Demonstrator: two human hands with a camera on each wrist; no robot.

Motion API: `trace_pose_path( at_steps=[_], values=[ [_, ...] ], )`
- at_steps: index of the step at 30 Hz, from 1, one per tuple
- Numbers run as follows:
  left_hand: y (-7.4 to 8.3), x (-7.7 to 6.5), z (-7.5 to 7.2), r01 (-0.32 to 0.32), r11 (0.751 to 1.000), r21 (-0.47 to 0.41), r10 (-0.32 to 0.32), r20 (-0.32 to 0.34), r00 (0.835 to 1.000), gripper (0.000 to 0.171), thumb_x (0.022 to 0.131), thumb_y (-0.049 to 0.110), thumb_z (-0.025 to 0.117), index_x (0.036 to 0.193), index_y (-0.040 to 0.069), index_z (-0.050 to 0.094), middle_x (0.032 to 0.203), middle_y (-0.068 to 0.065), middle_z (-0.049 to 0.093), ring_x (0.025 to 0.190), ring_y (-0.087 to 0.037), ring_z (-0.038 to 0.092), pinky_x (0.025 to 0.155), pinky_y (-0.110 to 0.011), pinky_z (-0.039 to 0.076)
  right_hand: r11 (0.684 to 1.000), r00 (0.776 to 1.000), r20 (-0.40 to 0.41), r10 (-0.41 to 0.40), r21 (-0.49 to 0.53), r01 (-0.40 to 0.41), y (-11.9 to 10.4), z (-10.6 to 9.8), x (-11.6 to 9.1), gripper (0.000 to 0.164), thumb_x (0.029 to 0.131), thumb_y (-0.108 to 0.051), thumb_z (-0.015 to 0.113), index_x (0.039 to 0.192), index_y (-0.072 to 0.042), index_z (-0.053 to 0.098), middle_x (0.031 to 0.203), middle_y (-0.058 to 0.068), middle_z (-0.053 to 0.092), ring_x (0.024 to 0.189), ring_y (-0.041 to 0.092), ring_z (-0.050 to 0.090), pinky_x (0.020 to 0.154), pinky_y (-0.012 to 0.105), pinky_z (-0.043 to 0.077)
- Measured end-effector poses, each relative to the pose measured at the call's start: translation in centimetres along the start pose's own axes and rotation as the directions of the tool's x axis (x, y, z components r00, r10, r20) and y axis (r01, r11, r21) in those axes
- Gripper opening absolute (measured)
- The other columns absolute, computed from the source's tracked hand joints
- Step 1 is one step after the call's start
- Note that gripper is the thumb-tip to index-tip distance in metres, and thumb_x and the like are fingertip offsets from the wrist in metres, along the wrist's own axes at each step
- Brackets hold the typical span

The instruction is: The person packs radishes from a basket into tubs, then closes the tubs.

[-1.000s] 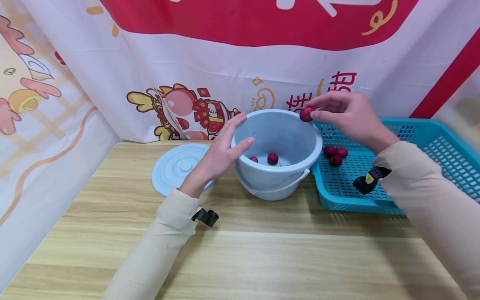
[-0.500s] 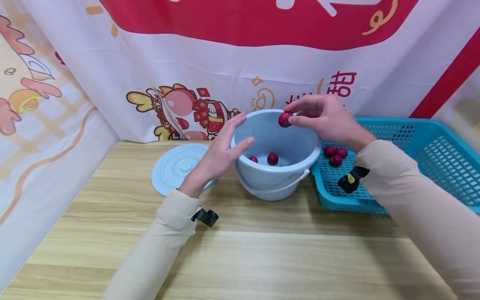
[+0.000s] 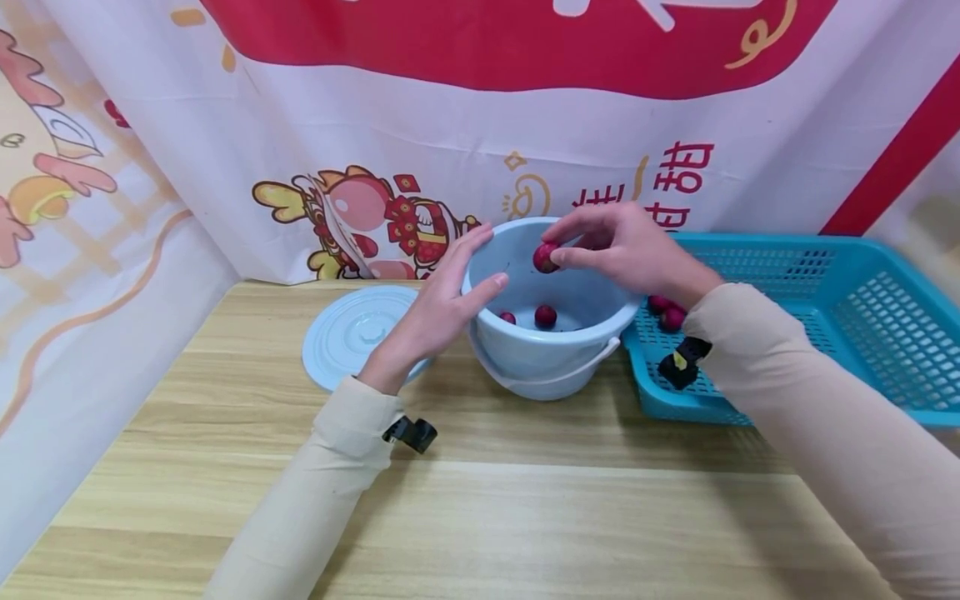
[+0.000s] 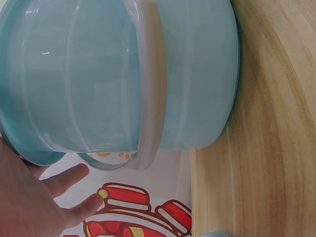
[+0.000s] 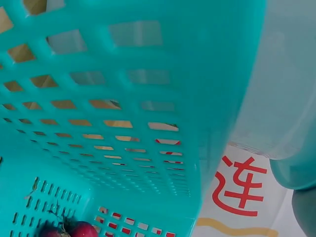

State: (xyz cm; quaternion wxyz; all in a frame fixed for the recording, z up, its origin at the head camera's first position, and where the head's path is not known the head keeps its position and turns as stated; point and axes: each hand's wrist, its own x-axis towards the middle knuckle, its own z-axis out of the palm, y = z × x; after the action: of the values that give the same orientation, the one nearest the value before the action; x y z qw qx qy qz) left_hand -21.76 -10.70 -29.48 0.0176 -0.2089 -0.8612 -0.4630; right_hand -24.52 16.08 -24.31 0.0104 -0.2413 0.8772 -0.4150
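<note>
A light blue bucket (image 3: 536, 367) with a pale handle (image 4: 154, 84) stands upright on the wooden table. My left hand (image 3: 448, 296) rests at its left rim, fingers fairly straight and the thumb reaching over the opening. Over the bucket's mouth, my right hand (image 3: 633, 250) pinches a small red radish (image 3: 543, 257) between thumb and fingertips. Two more radishes lie on the bucket floor, one near the middle (image 3: 545, 317) and another partly hidden by the near rim (image 3: 507, 318). The right wrist view misses the held radish.
A teal perforated basket (image 3: 705, 408) stands close to the bucket's right side. Several radishes (image 3: 671, 318) lie in its left end, partly covered by my right wrist. The blue lid (image 3: 341, 337) lies flat on the table at left. A printed cloth (image 3: 420, 125) hangs behind.
My right hand has moved left and slightly down with the radish, from the bucket's right rim to over its opening. The left hand has stayed at the rim.
</note>
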Motion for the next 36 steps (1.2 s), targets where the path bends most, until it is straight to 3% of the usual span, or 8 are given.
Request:
trace_pose_path(
  at_steps=[15, 36],
  values=[
    [-0.2, -0.1, 0.1, 0.004, 1.0, 0.001, -0.004, 0.001, 1.0, 0.075, 0.104, 0.05, 0.057, 0.169, 0.028, 0.027, 0.177, 0.01, 0.019, 0.16, -0.026, 0.03, 0.124, -0.065, 0.037, 0.989, 0.998, 0.06, 0.01, -0.148, -0.001, 0.3, 1.1, -0.1, 0.031, 0.095, -0.027, 0.081, 0.125, -0.023, 0.078, 0.118, 0.003, 0.079, 0.1, 0.022, 0.072, 0.092, 0.043, 0.06],
    [0.1, 0.0, 0.0, -0.004, 1.0, -0.001, 0.004, 0.001, 1.0, 0.075, 0.103, 0.048, 0.058, 0.168, 0.027, 0.028, 0.178, 0.009, 0.019, 0.161, -0.026, 0.028, 0.124, -0.066, 0.036, 0.988, 0.998, 0.065, 0.008, -0.157, 0.002, 0.3, 1.1, 0.0, 0.035, 0.093, -0.027, 0.083, 0.127, -0.02, 0.077, 0.119, 0.004, 0.079, 0.102, 0.023, 0.072, 0.092, 0.044, 0.061]
  ],
)
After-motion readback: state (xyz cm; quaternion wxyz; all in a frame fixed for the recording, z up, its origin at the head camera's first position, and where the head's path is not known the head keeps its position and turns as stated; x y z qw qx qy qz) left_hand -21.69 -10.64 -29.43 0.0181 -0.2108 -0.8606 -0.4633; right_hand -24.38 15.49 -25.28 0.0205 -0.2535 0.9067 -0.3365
